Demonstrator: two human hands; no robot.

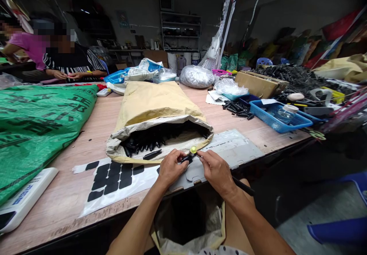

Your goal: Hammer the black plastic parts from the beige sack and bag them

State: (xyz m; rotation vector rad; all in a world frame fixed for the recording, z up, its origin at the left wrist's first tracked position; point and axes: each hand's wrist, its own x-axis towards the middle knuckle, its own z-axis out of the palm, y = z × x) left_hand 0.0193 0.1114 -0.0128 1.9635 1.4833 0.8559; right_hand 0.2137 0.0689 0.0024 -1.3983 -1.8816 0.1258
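Observation:
My left hand (pixel 172 166) pinches a small black part (pixel 187 158) in front of the sack's mouth. Fingers closed, my right hand (pixel 216 171) grips a slim tool with a black handle (pixel 243 186); the handle sticks out behind the wrist, and the tool's kind does not show. A round yellow-green piece (pixel 193 150) sits between my fingertips; what it is fixed to is unclear. Just beyond, an open tan woven sack (pixel 160 106) lies on the table with many black tubular parts (pixel 149 142) inside its mouth. One such part (pixel 152 154) rests near the lip.
Below my hands are a grey board (pixel 237 144) and a sheet of black stickers (pixel 107 182). An open sack (pixel 218 228) stands between my legs. A green sack (pixel 43 129) and white scale (pixel 28 197) lie left; a blue tray (pixel 279 119) stands right. Two people sit far left.

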